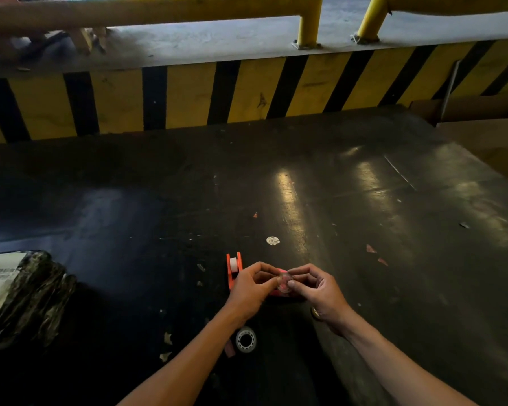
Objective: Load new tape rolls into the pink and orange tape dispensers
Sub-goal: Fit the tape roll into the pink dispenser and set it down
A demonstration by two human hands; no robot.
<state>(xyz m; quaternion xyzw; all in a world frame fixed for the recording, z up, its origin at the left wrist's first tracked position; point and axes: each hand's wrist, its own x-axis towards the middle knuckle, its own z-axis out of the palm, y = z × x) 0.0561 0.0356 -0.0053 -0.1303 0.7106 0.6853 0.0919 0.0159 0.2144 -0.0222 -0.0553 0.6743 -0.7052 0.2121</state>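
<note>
Both hands meet over the dark table (364, 200) — the left hand (251, 290) and right hand (320, 291) pinch a small clear tape roll (285, 281) between their fingertips, above the pink dispenser (277, 293). The orange dispenser (234, 269) stands just left — a second roll (246, 339) lies nearer, between the forearms.

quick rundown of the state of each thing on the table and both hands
orange dispenser: upright on the table, white roll seated in it
pink dispenser: mostly hidden behind the hands, load cannot be told
clear tape roll: pinched between both hands, above the pink dispenser
left hand: closed on the clear roll
right hand: closed on the clear roll
spare tape roll: lying flat, untouched
wrapped package: lying at the table's left edge
</note>
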